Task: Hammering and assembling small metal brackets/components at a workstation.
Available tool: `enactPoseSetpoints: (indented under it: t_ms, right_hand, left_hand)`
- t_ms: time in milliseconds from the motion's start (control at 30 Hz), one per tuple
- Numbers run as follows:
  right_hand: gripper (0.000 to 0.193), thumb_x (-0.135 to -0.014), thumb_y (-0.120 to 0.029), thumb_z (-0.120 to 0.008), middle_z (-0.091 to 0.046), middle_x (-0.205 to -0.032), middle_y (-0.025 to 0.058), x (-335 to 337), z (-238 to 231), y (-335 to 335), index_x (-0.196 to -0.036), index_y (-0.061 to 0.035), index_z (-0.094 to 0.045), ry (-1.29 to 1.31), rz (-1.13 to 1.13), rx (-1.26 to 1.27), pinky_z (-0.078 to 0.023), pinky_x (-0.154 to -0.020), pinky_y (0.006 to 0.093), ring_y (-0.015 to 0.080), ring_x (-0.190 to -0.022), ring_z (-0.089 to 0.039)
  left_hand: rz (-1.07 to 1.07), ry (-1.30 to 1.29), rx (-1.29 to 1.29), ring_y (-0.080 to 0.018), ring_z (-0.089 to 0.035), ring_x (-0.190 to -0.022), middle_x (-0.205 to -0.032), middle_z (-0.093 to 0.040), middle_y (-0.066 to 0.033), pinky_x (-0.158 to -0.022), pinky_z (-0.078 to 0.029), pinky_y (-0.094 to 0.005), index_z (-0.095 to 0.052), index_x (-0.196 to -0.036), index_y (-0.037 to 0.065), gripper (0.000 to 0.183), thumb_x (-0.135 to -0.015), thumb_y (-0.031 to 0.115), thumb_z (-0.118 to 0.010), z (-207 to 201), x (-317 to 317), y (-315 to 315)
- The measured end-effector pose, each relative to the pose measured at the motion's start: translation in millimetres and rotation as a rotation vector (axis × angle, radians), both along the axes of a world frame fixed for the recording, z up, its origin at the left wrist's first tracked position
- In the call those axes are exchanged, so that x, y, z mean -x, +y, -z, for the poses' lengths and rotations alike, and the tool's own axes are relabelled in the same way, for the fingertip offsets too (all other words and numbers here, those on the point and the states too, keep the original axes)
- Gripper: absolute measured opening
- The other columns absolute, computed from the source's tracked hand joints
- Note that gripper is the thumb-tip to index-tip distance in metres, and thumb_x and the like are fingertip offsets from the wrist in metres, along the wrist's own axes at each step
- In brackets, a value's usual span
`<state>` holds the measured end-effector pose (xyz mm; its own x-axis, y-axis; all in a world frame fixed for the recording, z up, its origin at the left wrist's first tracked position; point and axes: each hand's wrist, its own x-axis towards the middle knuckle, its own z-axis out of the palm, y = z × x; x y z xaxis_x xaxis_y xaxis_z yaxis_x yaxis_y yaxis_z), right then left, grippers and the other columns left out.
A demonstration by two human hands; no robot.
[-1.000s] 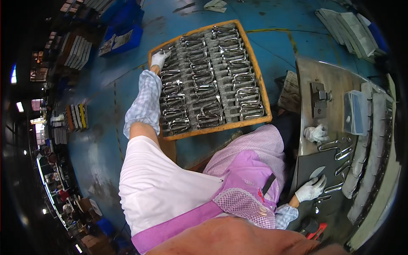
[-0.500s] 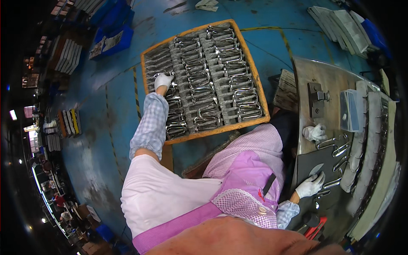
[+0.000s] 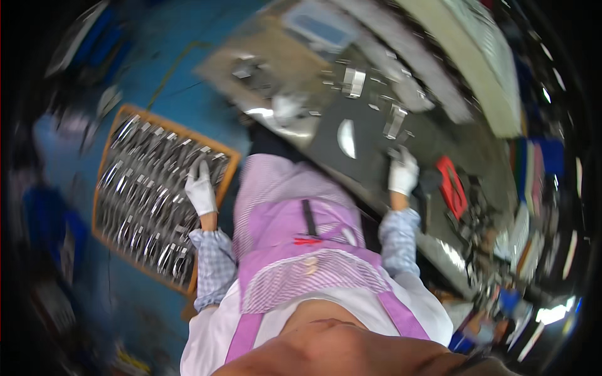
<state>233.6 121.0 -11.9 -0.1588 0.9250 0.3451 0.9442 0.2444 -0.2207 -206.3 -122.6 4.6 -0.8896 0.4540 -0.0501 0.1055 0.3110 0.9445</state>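
My left hand (image 3: 201,190), in a white glove, hovers over the right side of a wooden-framed crate (image 3: 233,153). Its fingers look apart, with nothing visible in them. Rows of shiny bent metal pieces (image 3: 139,178) fill the crate. On the workbench (image 3: 251,34), my gloved right hand (image 3: 403,173) reaches forward, fingers extended, beside a dark grey mat (image 3: 370,135). Just ahead of its fingertips lies a shiny metal piece (image 3: 395,121); the blur hides whether they touch. Another bright piece (image 3: 353,82) lies farther off. A pale half-round shape (image 3: 347,139) shows on the mat.
A crumpled white glove (image 3: 288,106) and a metal fixture (image 3: 248,67) stand on the bench's left part. A clear plastic box (image 3: 321,26) and long padded strips (image 3: 433,62) are behind. Right of my right hand sits a red-handled tool (image 3: 451,188).
My view has swung right toward the bench, blurring the picture. My left hand has moved from the crate's far-left row to its side nearest the bench. The right hand has shifted off the mat.
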Motion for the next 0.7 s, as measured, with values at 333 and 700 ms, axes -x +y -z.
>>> enactPoseSetpoints:
  t_ms: [333,700]
  right_hand:
    - [0.023,-0.089,-0.012,-0.071,-0.064,-0.078,-0.0016,10.3,-38.3,-26.1,-0.109,-0.0023,-0.071,1.061,0.272,0.343,-0.043,-0.055,0.0226,0.0057,-0.06,-0.055]
    - [0.038,-0.093,-0.03,-0.063,-0.065,-0.116,0.0176,-115.2,-46.5,-57.7,-0.12,-0.0029,-0.066,0.353,0.387,-0.241,-0.047,-0.094,0.044,0.0337,-0.107,-0.061]
  left_hand:
    - [1.173,0.76,-0.224,-0.0301,-0.061,-0.11,-0.118,-0.064,-0.0121,-0.094,-0.049,-0.0377,-0.058,-0.126,0.008,0.052,-0.078,0.016,-0.076,-32.4,-204.0,174.6]
    - [1.052,-0.032,0.185,-0.0346,-0.069,-0.092,-0.096,-0.07,-0.0159,-0.082,-0.055,-0.0403,-0.061,-0.105,0.002,0.034,-0.081,0.023,-0.072,-39.1,-228.4,151.3]
